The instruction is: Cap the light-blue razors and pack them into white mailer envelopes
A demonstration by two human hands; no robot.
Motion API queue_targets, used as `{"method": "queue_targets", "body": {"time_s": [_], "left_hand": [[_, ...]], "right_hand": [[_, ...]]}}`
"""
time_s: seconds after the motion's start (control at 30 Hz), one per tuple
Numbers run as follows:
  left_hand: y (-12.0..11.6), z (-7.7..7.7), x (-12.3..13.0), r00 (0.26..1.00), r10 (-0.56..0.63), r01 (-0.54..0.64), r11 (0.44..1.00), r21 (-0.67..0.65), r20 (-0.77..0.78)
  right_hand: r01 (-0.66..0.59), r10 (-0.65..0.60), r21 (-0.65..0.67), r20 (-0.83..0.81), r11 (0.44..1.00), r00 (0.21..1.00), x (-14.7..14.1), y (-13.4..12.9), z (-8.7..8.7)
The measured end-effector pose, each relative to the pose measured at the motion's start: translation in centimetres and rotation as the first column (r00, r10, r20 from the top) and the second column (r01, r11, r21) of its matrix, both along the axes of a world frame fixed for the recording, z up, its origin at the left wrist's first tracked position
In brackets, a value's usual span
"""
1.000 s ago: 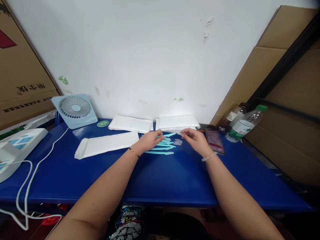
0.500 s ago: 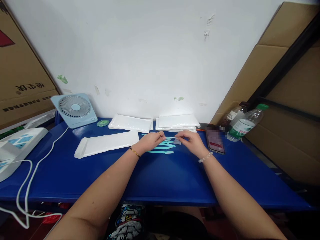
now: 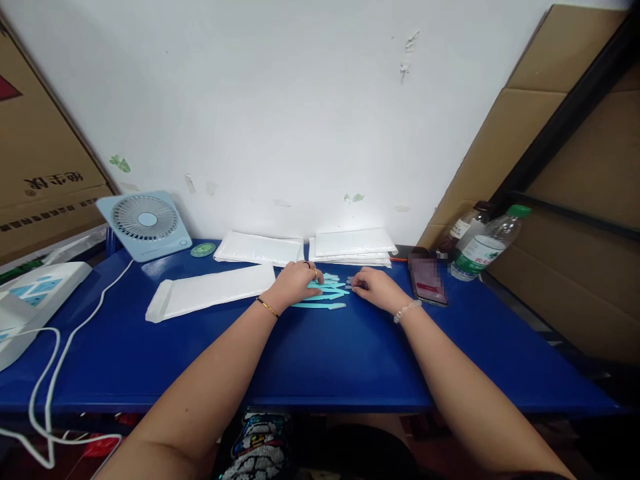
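Observation:
Several slim teal sticks shaped like eyebrow razors (image 3: pixel 327 297) lie side by side on the blue table. My left hand (image 3: pixel 299 280) is over their left ends, thumb and fingers apart, touching or just above them. Small clear plastic pieces, which look like caps (image 3: pixel 349 283), lie to the right of the razors. Over these pieces is my right hand (image 3: pixel 376 287), its fingers bent and its thumb a little apart. It partly covers the pieces, and no firm hold shows. A flat white padded packet (image 3: pixel 215 291) lies left of my left hand.
Stacks of white packets (image 3: pixel 260 248) stand along the wall, with another stack (image 3: pixel 353 245) further right. A phone (image 3: pixel 429 280) and bottles (image 3: pixel 487 247) are on the right. To the left are a blue fan (image 3: pixel 147 223), a green disc (image 3: pixel 203 250) and a power strip (image 3: pixel 37 300) with white cables.
My hands have moved apart from the slim piece they held between them. The left has come down to the teal razors, the right to the clear pieces. The view has shifted slightly.

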State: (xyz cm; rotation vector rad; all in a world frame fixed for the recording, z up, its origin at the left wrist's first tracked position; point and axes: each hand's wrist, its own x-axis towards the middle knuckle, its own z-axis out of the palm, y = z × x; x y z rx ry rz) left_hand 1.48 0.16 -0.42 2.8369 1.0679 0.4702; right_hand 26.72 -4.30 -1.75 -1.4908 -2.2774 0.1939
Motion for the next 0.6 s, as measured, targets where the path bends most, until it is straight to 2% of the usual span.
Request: {"method": "queue_targets", "body": {"time_s": [0.13, 0.3, 0.43, 0.6], "left_hand": [[-0.2, 0.0, 0.5, 0.997, 0.006, -0.005, 1.0, 0.01, -0.077], [-0.4, -0.1, 0.9, 0.991, 0.036, -0.027, 0.997, 0.066, -0.127], [-0.6, 0.1, 0.9, 0.992, 0.071, -0.06, 0.993, 0.105, -0.104], [-0.9, 0.7, 0.5, 0.99, 0.14, -0.139, 0.988, -0.06, 0.017]], "right_hand": [[0.024, -0.024, 0.016, -0.005, 1.0, 1.0, -0.3, 0.0, 0.1], [0.043, -0.043, 0.001, -0.162, 0.999, 0.986, 0.1, -0.1, 0.5], [0.063, -0.057, 0.019, -0.249, 0.998, 0.967, 0.4, -0.4, 1.1], [0.095, -0.049, 0.098, -0.395, 0.991, 0.917, 0.6, -0.8, 1.6]]}}
